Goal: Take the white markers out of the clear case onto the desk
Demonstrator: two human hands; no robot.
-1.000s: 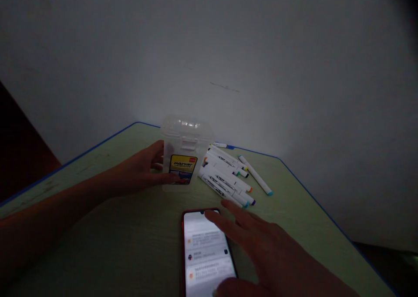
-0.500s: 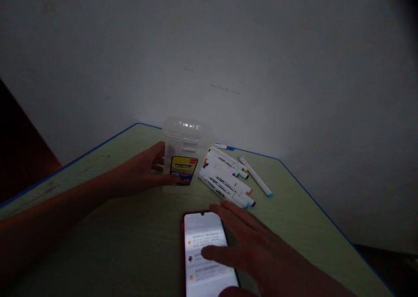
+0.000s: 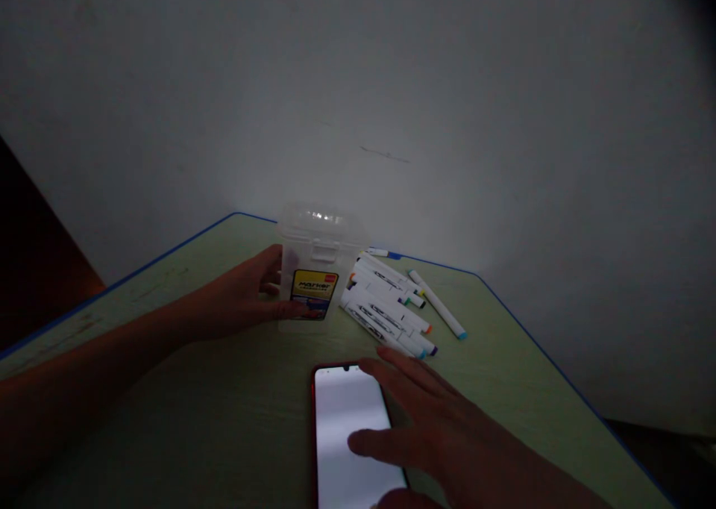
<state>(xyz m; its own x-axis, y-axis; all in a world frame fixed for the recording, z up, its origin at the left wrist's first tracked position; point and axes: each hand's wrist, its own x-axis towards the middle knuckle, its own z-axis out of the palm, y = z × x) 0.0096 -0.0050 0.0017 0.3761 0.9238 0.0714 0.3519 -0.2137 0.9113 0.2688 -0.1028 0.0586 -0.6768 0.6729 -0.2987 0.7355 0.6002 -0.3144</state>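
My left hand (image 3: 246,292) is wrapped round the left side of a clear plastic marker box (image 3: 321,251), its thumb across the yellow and black label. The box stands upright on the table with its lid down. My right hand (image 3: 425,419) is spread over the right part of a smartphone (image 3: 350,397) in a red case. One finger reaches onto the screen, which glows almost blank white; whether it touches the glass I cannot tell. Just right of the box lies a pile of white markers (image 3: 385,307) with coloured ends.
The light green table (image 3: 235,412) has a blue edge and meets a pale wall (image 3: 358,106) at the back. A single marker (image 3: 439,305) with a blue end lies apart on the right. Another white marker (image 3: 376,252) rests near the rear edge.
The phone screen has gone from a list of text entries to nearly blank white. Both hands, the box and the markers are practically where they were.
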